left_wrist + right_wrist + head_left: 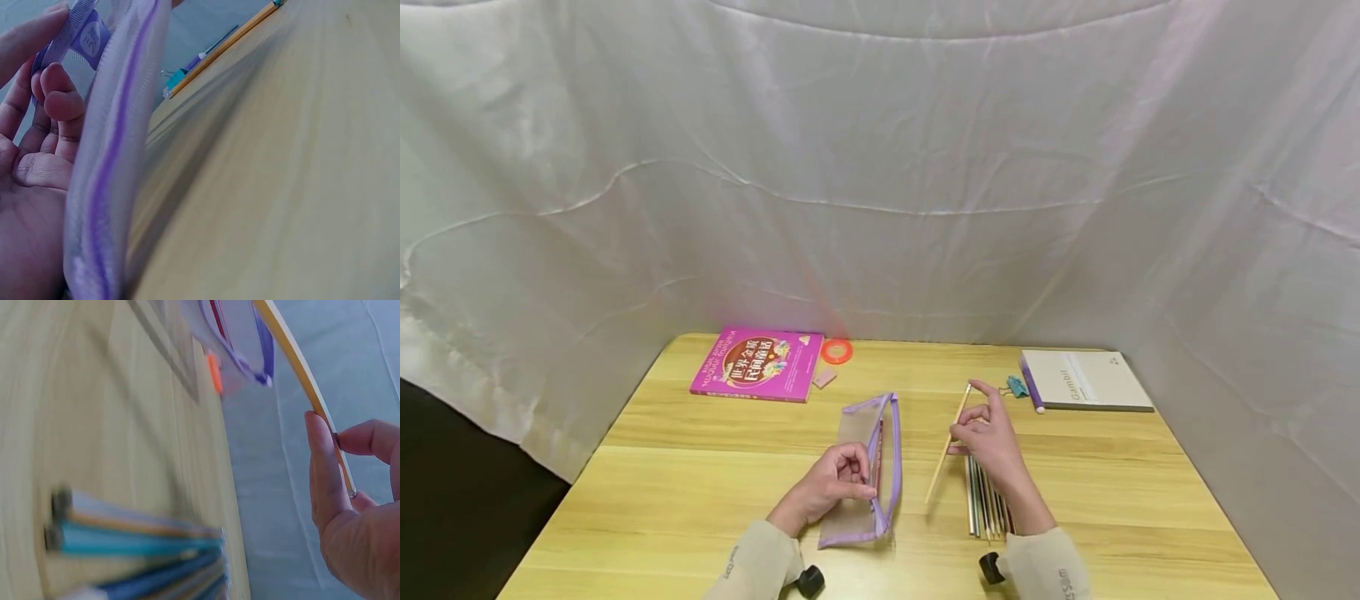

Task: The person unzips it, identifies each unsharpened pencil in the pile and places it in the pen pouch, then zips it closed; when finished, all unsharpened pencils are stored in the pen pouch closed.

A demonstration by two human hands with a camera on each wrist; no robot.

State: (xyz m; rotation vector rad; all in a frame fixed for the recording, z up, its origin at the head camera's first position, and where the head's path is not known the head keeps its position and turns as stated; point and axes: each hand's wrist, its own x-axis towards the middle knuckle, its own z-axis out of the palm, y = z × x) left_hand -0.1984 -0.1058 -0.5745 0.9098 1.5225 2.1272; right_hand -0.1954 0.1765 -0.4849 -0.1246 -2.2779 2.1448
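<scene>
Between the left thumb and fingers, my left hand [829, 486] pinches the edge of a see-through mesh pencil case [859, 423] with purple trim. Its mouth gapes, and a dark red pencil [878, 467] shows inside. In the left wrist view the case's purple zipper edge [105, 181] runs beside the palm. My right hand [992, 442] pinches a yellow pencil [947, 447] near its upper end, slanted with the lower end towards the case. Below that hand, several pencils [974, 500] lie side by side on the table, partly hidden by the wrist.
Behind the case are a pink book [797, 367], an orange ring [837, 351] and a small pink eraser [824, 379]. At the back right lie a teal binder clip [1017, 386], a purple pen [1032, 385] and a pale notebook [1097, 375]. A grey curtain [880, 208] surrounds the table.
</scene>
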